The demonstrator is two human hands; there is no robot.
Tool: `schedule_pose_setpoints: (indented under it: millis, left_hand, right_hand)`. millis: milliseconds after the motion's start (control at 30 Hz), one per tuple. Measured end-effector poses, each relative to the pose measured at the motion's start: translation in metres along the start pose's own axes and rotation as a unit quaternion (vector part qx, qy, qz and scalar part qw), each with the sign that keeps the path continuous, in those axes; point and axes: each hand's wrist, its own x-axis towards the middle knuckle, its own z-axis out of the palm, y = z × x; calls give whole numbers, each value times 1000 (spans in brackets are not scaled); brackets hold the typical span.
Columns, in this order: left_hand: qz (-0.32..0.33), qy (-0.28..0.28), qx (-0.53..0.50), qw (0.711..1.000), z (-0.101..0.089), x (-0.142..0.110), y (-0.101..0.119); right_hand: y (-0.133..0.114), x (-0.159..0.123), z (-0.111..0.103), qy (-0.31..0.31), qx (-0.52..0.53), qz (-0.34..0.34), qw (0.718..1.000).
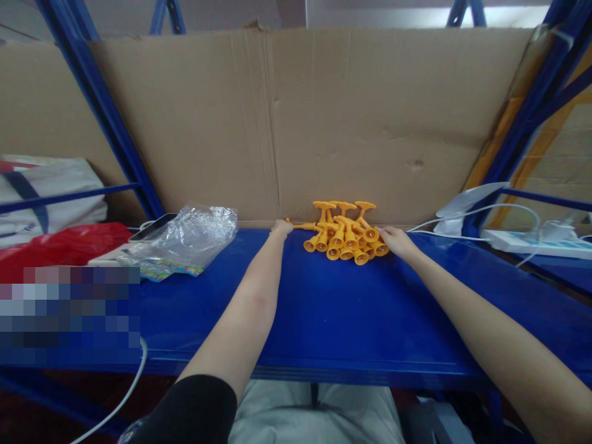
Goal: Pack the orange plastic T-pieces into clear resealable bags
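Beneath my fingers the blue shelf is spreading; between them the yellow pile is lying. Seemingly I'm steadying it, right hand touching its edge, left hand meeting a yellow rod; gripping or not, I can't tell. The next move is probably needing gentle pressure.

Yellow-orange flared pieces stand out against a solid blue shelf, plain brown cardboard, red plastic and a black sleeve.
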Motion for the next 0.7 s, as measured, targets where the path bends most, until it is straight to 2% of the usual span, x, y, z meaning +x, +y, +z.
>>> schedule_pose_setpoints:
  millis: [200, 400, 700]
  left_hand:
    - [-61, 29, 36, 997, -1, -6, 7]
    - [-60, 102, 79, 990, 8, -19, 12]
    - [-94, 97, 93, 986, 9, -17, 15]
  right_hand:
    - [3, 1, 1, 4, 5, -15, 1000]
    - [1, 0, 1, -8, 3, -6, 1000]
    - [-2, -1, 0, -17, -11, 1, 1000]
